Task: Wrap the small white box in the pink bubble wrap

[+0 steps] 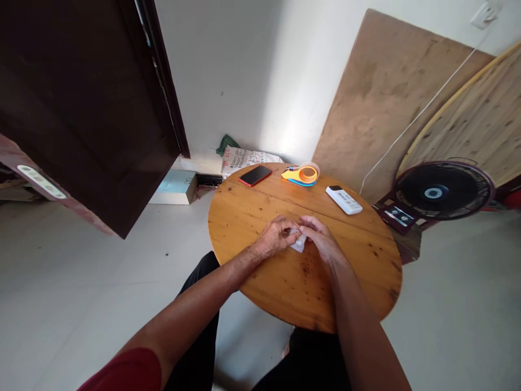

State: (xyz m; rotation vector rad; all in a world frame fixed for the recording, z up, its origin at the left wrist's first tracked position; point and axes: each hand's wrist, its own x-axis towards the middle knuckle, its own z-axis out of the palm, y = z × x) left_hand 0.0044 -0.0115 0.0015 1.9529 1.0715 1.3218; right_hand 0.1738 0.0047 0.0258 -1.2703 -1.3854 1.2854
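Over the middle of a round wooden table (260, 271), my left hand (278, 235) and my right hand (318, 234) meet at a small clear plastic bag (299, 243). The fingers of both hands pinch its upper edge, and its lower part hangs or rests just above the wood; I cannot tell which. Something whitish shows through the plastic, too small to make out. My fingertips partly cover the bag's top.
Along the table's far side lie a phone (255, 175) with a red edge, an orange tape dispenser (301, 174) and a white remote control (344, 200). A fan (443, 191) stands to the right. A dark door (81, 98) is at the left.
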